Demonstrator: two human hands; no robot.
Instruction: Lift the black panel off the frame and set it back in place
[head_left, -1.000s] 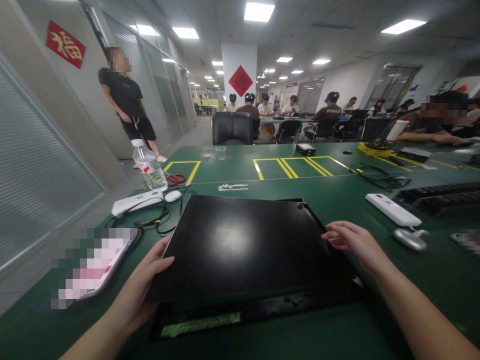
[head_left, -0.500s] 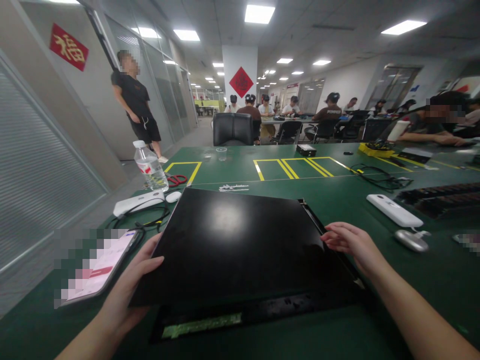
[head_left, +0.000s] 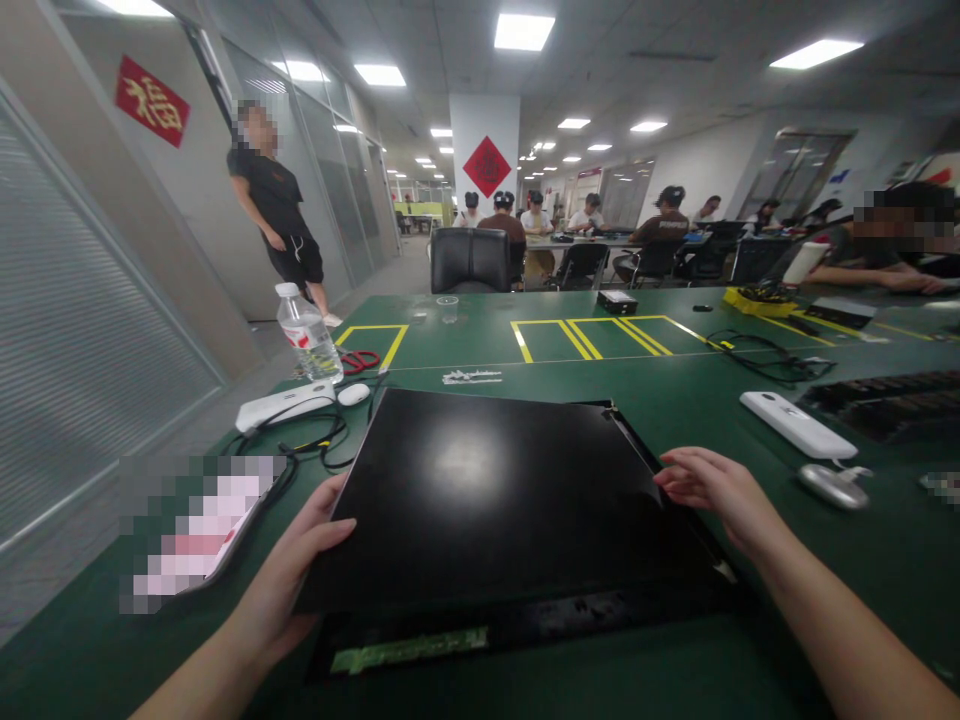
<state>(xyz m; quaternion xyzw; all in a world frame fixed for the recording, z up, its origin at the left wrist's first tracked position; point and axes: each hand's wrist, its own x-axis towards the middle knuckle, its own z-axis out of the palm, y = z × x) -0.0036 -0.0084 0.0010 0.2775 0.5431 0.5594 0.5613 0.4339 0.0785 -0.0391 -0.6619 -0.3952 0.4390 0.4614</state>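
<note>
Fingers (head_left: 337,532) of your left hand (head_left: 296,565) are clamped on the left edge of the black panel (head_left: 495,500), thumb on top and the rest mostly hidden underneath. Your right hand (head_left: 724,500) is at the panel's right side, its fingers bunched loosely together; you cannot tell whether their tips touch the panel or the dark frame (head_left: 559,612) below it. Your panel lies over that frame in the near middle of the green desk (head_left: 457,345), and its left side looks slightly raised. The frame shows along the near and right sides, with a green strip (head_left: 409,652) at its near left.

Left of your panel, toward the desk's left edge, you have a phone (head_left: 214,545), black cables (head_left: 319,435), a long white device (head_left: 285,407) and a small white object (head_left: 353,395). Farther along that edge are a water bottle (head_left: 309,340) and red scissors (head_left: 361,362). Beyond your right hand, toward the desk's right edge, are another white device (head_left: 799,425) and a silver device (head_left: 834,486). Nearer the far edge you see a clear cup (head_left: 448,310) and a black box (head_left: 617,302). Past that edge stands a black chair (head_left: 470,262).
</note>
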